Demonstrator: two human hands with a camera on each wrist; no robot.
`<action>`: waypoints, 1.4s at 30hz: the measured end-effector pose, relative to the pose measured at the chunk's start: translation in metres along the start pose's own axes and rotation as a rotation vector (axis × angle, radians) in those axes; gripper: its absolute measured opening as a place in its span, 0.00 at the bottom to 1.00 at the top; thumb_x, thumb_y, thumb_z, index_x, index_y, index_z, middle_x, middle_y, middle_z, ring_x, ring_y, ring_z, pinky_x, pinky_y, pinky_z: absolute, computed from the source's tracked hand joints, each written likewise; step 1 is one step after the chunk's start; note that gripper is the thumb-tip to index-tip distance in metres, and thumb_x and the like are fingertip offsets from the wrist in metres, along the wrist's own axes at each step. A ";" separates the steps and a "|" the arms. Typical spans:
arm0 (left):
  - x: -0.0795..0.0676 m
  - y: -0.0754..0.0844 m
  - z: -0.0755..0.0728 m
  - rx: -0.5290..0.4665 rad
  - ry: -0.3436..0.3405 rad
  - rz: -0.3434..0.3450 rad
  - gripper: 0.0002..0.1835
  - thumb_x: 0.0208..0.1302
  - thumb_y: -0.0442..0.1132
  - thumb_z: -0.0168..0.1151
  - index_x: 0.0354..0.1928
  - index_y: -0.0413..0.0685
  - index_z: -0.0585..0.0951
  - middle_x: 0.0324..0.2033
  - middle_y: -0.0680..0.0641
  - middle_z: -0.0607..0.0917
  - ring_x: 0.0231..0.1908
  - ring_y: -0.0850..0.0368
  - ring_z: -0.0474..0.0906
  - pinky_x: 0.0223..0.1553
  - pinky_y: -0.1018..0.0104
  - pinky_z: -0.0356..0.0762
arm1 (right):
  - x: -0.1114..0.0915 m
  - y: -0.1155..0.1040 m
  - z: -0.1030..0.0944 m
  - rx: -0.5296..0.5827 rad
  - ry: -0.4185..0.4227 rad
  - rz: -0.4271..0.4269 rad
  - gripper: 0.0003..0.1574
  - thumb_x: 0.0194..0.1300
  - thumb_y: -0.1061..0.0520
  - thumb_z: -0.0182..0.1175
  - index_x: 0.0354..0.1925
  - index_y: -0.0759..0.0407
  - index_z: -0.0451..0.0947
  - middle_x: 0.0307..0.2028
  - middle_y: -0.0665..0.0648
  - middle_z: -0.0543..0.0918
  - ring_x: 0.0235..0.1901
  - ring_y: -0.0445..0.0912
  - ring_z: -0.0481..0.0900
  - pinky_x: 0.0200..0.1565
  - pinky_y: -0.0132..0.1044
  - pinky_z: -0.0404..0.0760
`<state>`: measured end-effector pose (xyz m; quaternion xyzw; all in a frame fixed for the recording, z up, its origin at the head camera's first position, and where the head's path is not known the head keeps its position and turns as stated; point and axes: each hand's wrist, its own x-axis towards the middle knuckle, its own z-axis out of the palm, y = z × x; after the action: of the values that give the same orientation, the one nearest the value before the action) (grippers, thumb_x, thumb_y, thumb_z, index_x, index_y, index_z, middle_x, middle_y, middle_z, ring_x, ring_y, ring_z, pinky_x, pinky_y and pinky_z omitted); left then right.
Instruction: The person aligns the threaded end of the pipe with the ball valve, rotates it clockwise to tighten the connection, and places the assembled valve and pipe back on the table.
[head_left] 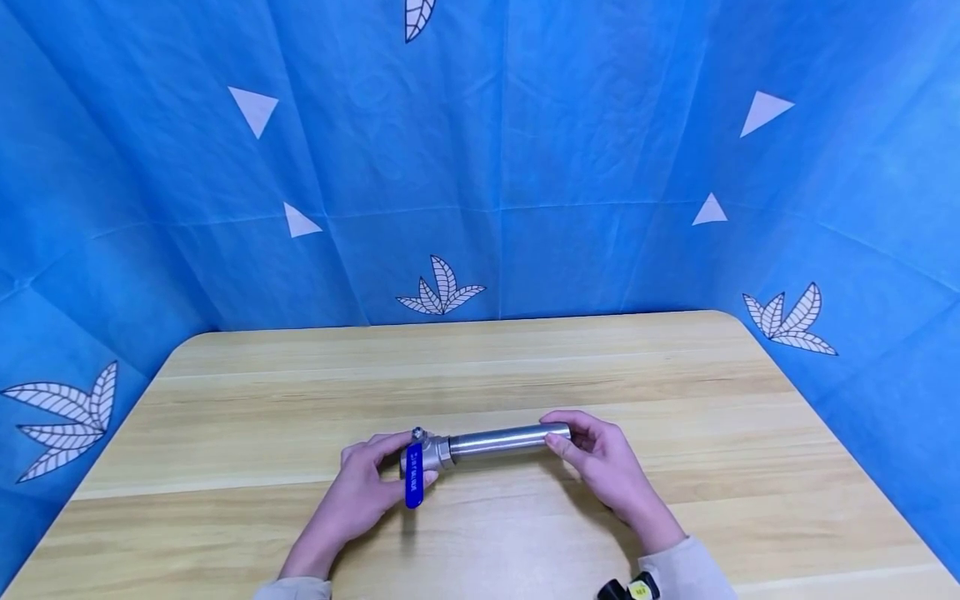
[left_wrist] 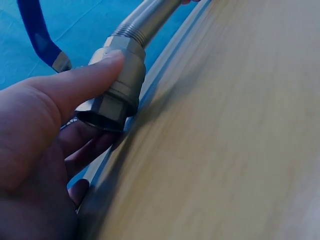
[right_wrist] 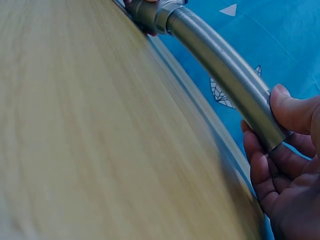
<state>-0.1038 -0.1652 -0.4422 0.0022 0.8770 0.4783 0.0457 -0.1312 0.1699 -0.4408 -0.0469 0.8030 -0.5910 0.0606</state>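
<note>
A metal ball valve (head_left: 433,454) with a blue lever handle (head_left: 414,479) is in my left hand (head_left: 363,485), held between thumb and fingers. The left wrist view shows the thumb across the valve body (left_wrist: 127,75) and its open end facing the wrist. A straight steel pipe (head_left: 498,441) joins the valve's right side, with some thread (left_wrist: 129,33) showing at the joint. At the pipe's far end, my right hand (head_left: 600,462) pinches it between thumb and fingers. Valve and pipe are held slightly above the wooden table, casting shadows on it.
The light wooden table (head_left: 480,367) has rounded far corners. Behind and at both sides hangs a blue cloth (head_left: 585,150) with white triangles and leaf prints. A black device with a yellow label (head_left: 639,590) is at the right wrist.
</note>
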 end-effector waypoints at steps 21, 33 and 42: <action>-0.001 0.002 0.002 -0.138 0.031 -0.078 0.28 0.50 0.44 0.89 0.55 0.69 0.90 0.55 0.57 0.92 0.66 0.48 0.81 0.73 0.37 0.72 | 0.000 -0.004 0.006 0.069 -0.006 0.029 0.19 0.72 0.59 0.70 0.58 0.60 0.86 0.46 0.60 0.89 0.44 0.45 0.85 0.48 0.31 0.85; -0.003 0.000 0.003 -0.151 0.035 -0.068 0.27 0.52 0.47 0.88 0.57 0.67 0.91 0.55 0.55 0.92 0.61 0.53 0.84 0.69 0.46 0.79 | -0.001 -0.009 0.011 0.071 0.039 0.075 0.18 0.77 0.51 0.66 0.57 0.61 0.86 0.41 0.59 0.89 0.39 0.45 0.86 0.42 0.31 0.83; -0.001 -0.001 0.003 -0.202 0.037 -0.079 0.27 0.54 0.46 0.87 0.57 0.65 0.91 0.53 0.56 0.93 0.59 0.54 0.84 0.67 0.56 0.76 | -0.001 -0.012 0.014 0.073 -0.012 0.037 0.26 0.87 0.48 0.51 0.68 0.62 0.79 0.37 0.62 0.89 0.34 0.45 0.85 0.39 0.33 0.85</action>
<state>-0.1030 -0.1629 -0.4446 -0.0460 0.8245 0.5620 0.0483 -0.1282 0.1533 -0.4336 -0.0333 0.7813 -0.6183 0.0782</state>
